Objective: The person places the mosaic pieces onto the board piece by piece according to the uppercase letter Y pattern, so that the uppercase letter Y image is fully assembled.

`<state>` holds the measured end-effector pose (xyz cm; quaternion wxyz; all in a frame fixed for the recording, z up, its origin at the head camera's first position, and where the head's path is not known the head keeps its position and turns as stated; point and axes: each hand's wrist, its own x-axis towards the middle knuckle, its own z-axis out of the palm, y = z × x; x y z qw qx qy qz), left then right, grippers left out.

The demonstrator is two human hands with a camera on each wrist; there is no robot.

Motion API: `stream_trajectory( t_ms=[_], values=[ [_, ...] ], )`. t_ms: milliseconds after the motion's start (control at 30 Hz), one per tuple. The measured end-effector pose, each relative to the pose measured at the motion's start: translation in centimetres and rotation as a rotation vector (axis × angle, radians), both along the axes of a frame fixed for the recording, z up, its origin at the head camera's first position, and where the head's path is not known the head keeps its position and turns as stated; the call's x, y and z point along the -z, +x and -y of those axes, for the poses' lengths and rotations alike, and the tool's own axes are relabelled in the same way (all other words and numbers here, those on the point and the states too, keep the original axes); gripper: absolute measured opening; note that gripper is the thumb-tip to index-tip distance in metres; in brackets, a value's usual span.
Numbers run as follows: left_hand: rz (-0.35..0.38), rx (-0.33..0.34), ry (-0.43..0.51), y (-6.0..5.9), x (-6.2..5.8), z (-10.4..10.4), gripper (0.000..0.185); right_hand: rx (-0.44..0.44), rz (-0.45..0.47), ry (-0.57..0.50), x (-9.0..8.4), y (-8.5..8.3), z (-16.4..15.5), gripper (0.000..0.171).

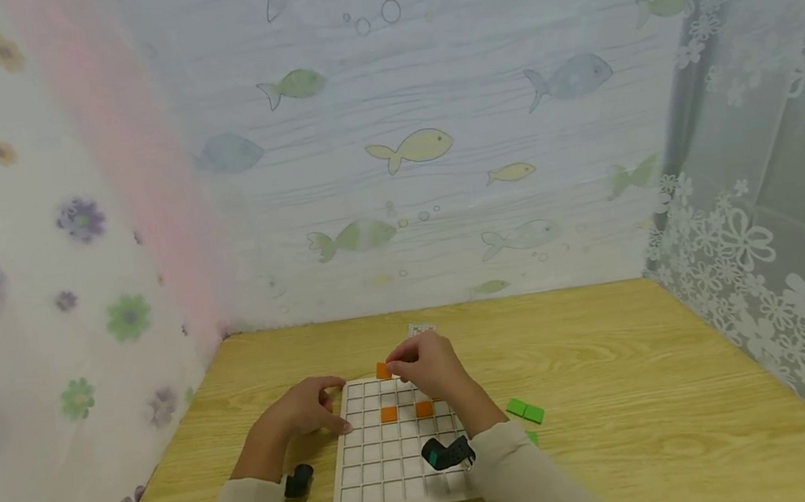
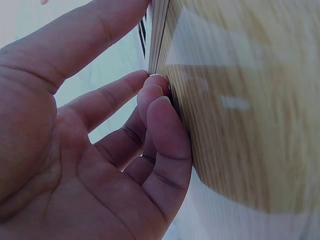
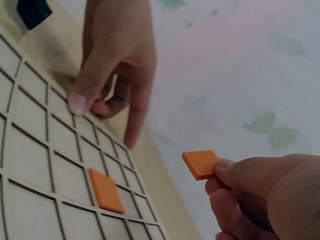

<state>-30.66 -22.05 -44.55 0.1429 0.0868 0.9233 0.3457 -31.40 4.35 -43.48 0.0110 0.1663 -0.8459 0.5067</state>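
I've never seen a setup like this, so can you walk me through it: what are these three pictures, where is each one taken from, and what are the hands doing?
A person wears three cameras: one on the head, one on each wrist. The head view shows a wooden table with a grid board on it. Two orange tiles sit in its squares, and green tiles lie beside it. The left hand rests its fingers against the board's edge. The right hand pinches another orange tile above the board, seen best from the right wrist.
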Motion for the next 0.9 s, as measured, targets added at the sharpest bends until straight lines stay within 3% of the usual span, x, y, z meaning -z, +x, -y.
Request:
stream_trajectory(
  t_ms=[467,900],
  values=[
    [0.019,-0.006,0.0,0.3,-0.3,-0.1,0.084,0.049,-0.09,0.12,2.5,0.1,2.3,0.01],
    [0.022,0.006,0.013,0.1,-0.3,-0.1,0.085,0.06,-0.122,0.168,3.3,0.4,3.4,0.008]
  ],
)
